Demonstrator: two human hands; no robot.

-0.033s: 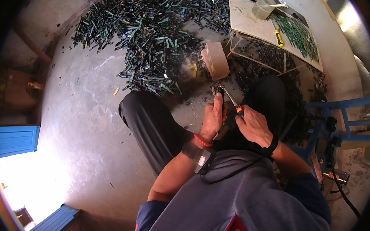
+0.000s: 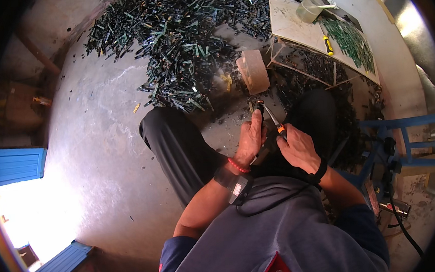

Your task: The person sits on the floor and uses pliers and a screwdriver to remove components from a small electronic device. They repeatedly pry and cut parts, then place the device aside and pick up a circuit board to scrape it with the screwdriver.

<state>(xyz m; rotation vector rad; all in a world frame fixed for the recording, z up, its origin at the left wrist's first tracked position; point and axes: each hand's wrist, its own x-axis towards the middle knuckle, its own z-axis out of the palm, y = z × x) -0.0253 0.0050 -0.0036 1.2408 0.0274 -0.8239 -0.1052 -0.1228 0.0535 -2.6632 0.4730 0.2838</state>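
Note:
My left hand (image 2: 251,138) is closed around a small dark strip-like piece (image 2: 259,107), thumb along it, its top end sticking up past the fingers. In my right hand (image 2: 299,148) is a pair of pliers (image 2: 275,120) with slim metal jaws and orange-and-black handles. The tips of the pliers reach the upper end of the dark piece; whether they grip it is too small to tell. Both hands are held above my lap, between my knees. A pinkish brick-like block (image 2: 253,72) stands on the floor just beyond them.
A large heap of dark and green strips (image 2: 182,43) covers the floor ahead. At right, a low table (image 2: 290,24) carries a clear cup (image 2: 310,8), a yellow screwdriver (image 2: 328,45) and green strips (image 2: 349,43). A blue frame (image 2: 406,122) and a heat-gun-like metal tool (image 2: 396,208) are at far right.

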